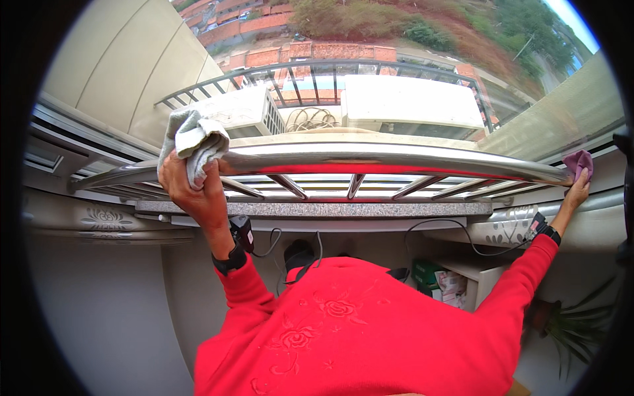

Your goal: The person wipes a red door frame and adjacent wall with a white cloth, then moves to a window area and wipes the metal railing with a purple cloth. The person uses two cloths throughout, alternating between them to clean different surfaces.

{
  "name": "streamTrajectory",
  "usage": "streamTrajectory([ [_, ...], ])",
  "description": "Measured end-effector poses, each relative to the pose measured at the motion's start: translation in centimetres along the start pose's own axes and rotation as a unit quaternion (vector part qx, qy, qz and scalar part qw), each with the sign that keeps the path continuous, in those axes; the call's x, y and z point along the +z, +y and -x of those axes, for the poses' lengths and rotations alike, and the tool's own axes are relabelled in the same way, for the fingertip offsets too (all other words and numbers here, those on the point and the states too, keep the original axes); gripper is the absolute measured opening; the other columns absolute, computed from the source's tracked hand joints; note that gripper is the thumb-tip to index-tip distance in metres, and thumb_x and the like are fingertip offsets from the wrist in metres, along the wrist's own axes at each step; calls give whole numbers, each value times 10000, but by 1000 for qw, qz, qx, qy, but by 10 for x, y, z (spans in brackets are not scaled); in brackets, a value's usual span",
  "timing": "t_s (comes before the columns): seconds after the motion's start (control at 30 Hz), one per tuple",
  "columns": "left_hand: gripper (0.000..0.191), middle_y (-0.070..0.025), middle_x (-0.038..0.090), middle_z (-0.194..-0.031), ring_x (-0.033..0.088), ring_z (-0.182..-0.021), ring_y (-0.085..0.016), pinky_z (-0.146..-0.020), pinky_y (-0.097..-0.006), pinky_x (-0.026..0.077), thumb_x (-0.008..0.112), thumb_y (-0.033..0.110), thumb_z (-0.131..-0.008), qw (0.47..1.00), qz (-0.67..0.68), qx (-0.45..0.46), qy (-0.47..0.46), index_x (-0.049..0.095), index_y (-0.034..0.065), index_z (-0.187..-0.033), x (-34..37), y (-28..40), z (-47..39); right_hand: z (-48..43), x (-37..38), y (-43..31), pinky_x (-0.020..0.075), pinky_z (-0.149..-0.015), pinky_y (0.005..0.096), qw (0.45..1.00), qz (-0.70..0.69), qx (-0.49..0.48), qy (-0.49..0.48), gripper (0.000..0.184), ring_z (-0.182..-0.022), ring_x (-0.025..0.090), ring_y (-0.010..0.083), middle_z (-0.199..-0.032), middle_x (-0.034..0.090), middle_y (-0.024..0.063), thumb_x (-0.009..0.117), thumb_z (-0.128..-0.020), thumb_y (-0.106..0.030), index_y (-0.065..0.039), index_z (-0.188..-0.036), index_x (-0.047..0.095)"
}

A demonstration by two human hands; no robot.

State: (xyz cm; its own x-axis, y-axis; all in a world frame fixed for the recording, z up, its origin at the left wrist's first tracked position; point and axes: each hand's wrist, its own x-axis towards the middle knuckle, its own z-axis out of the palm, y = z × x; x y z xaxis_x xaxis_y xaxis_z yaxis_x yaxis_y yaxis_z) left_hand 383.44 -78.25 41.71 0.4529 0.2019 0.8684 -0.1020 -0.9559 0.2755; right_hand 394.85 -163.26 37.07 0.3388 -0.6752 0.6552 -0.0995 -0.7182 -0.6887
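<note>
My left hand [190, 190] grips a folded pale grey-white cloth [198, 141] close to the left part of a shiny metal railing [366, 159]; the cloth stands up above the rail, and whether it touches the metal is hard to tell. At the railing's right end, my right hand [578, 188] holds a purple cloth [578, 162] by the window frame. The polished top rail curves across the view between both hands, with thinner metal bars below it. Both wrists wear black straps with small devices and cables.
Below the railing runs a speckled stone sill [317, 209]. Window glass lies beyond, with white outdoor units [411, 101] and a dark balcony fence [297, 81] outside. Patterned curtains [106, 218] hang at both sides. A low cabinet [470, 270] and a potted plant [545, 317] stand at lower right.
</note>
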Motion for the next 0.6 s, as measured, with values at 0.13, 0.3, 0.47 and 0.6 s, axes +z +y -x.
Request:
streamTrajectory([
  [0.13, 379, -184, 641, -1018, 551, -1031, -393, -1010, -481, 365, 726, 211, -796, 1000, -1, -20, 12, 641, -12, -1090, 1, 4, 1, 41, 1, -35, 495, -893, 379, 996, -47, -49, 57, 626, -967, 660, 333, -1092, 695, 225, 594, -934, -508, 65, -1180, 645],
  [0.3, 324, -190, 647, -1020, 562, -980, -392, -1018, -486, 357, 711, 179, -790, 998, -19, -49, 36, 655, -13, -1044, 6, 13, 0, 127, 4, -112, 512, -856, 352, 990, -131, -38, 41, 479, -942, 655, 223, -1139, 680, 144, 555, -992, -366, 62, -1199, 617],
  [0.47, 284, -96, 670, -736, 567, -917, -350, -1034, -468, 344, 655, 151, -820, 997, -18, -22, 68, 644, 7, -1065, 13, 19, 1, 218, 10, -206, 510, -822, 327, 976, -216, 15, -15, 376, -980, 627, 188, -1167, 637, 106, 524, -1012, -284, 16, -1234, 576],
  [0.6, 317, -117, 684, -832, 570, -962, -352, -1036, -472, 344, 667, 147, -799, 996, -7, -30, 85, 644, 5, -1081, 15, 18, 3, 274, 7, -282, 445, -964, 401, 963, -140, -232, -12, 272, -1073, 600, 276, -1160, 634, 152, 492, -1008, -183, 0, -1162, 624],
])
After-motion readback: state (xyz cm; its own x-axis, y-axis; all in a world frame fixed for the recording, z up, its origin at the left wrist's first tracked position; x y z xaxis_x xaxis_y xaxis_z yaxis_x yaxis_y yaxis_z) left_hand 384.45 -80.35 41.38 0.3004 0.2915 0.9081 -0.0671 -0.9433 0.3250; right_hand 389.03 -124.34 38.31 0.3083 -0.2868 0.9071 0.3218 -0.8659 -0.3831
